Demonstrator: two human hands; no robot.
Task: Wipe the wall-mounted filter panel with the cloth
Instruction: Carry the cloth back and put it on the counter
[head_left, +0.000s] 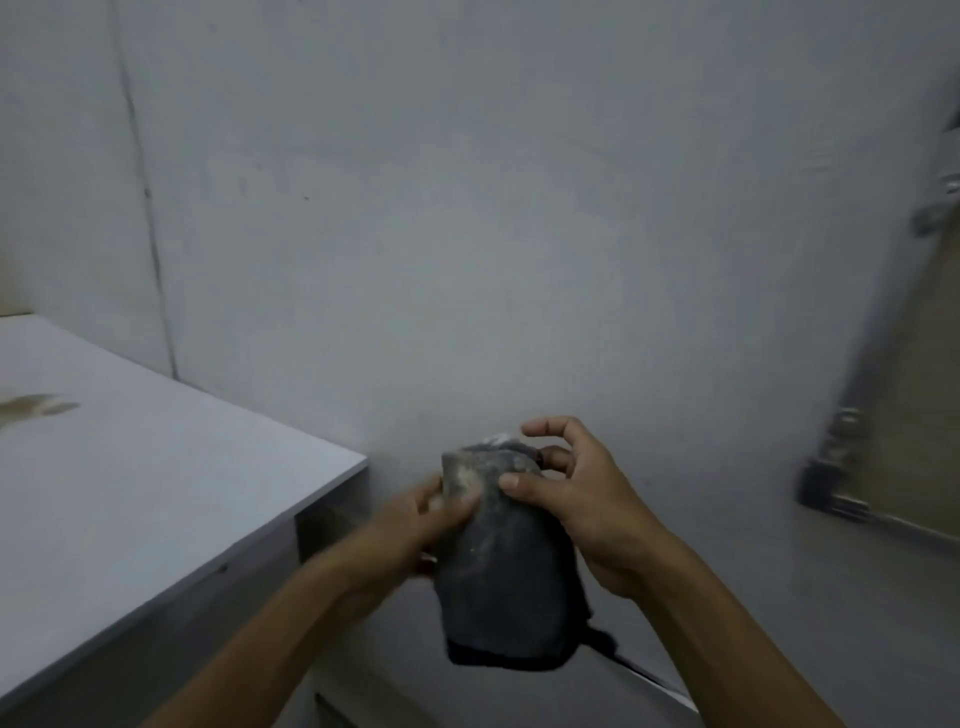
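Grey table (156, 467) left; framed panel (904, 415) right

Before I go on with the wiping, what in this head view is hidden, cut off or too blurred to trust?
- Filter panel: cut off by the right edge and motion-blurred; its surface cannot be judged.
- Left hand: blurred, its fingers partly behind the cloth.
- Right hand: its fingertips are partly hidden behind the cloth's top.
- Brownish smear on the table: cut off by the left edge, too blurred to identify.
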